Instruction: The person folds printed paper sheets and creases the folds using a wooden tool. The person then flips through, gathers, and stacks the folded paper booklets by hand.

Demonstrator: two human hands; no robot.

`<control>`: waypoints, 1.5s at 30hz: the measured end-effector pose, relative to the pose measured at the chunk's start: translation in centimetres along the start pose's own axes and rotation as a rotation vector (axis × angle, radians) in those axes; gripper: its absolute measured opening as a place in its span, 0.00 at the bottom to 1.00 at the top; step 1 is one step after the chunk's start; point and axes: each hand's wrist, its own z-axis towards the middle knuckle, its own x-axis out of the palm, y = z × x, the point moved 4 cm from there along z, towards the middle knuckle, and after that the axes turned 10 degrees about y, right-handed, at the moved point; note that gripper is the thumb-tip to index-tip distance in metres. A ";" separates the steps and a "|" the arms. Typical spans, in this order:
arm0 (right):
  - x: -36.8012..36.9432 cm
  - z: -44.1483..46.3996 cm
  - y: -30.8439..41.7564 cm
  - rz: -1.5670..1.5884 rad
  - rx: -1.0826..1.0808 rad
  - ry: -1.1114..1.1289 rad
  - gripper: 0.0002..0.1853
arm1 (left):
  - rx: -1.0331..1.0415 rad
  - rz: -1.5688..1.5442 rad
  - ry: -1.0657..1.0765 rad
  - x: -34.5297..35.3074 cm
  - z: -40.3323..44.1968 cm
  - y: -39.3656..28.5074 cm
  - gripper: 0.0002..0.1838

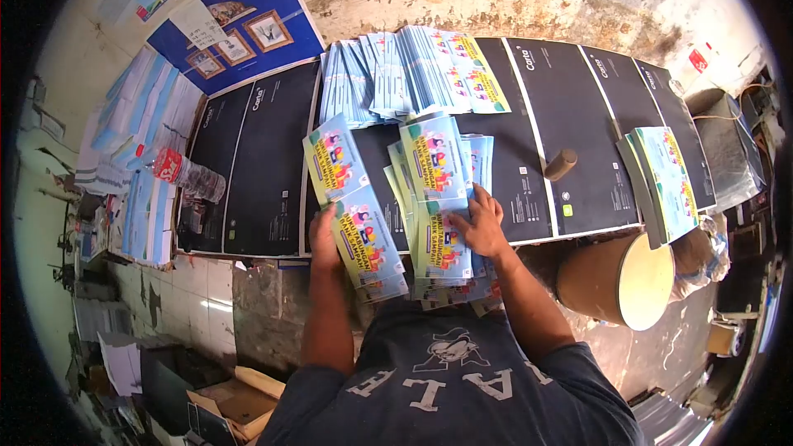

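My left hand grips the left edge of a long printed sheet, tilted, with yellow-green and light-blue cartoon panels reading "Bank Sampah". Just right of it, a stack of matching printed sheets overhangs the table's near edge. My right hand is closed on the right edge of that stack, its thumb lying on top and the other fingers along the side. More sheets show beneath, fanned out unevenly. How many sheets each hand holds is hidden.
Folded light-blue booklets lie in rows at the back of the black-covered table. A wooden cylinder stands to the right, before another printed stack. At left are a plastic bottle and paper piles. A round drum stands below.
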 end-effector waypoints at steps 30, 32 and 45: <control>0.4 0.2 -0.7 -0.057 0.014 0.020 0.32 | 0.216 0.184 0.006 -1.9 1.8 0.0 0.32; 0.3 0.2 -0.9 -0.079 0.026 0.026 0.32 | 0.215 0.091 0.149 -0.9 1.5 -1.8 0.34; 0.6 0.2 -0.4 -0.082 -0.010 -0.019 0.44 | 0.177 0.284 0.053 2.0 3.0 3.3 0.29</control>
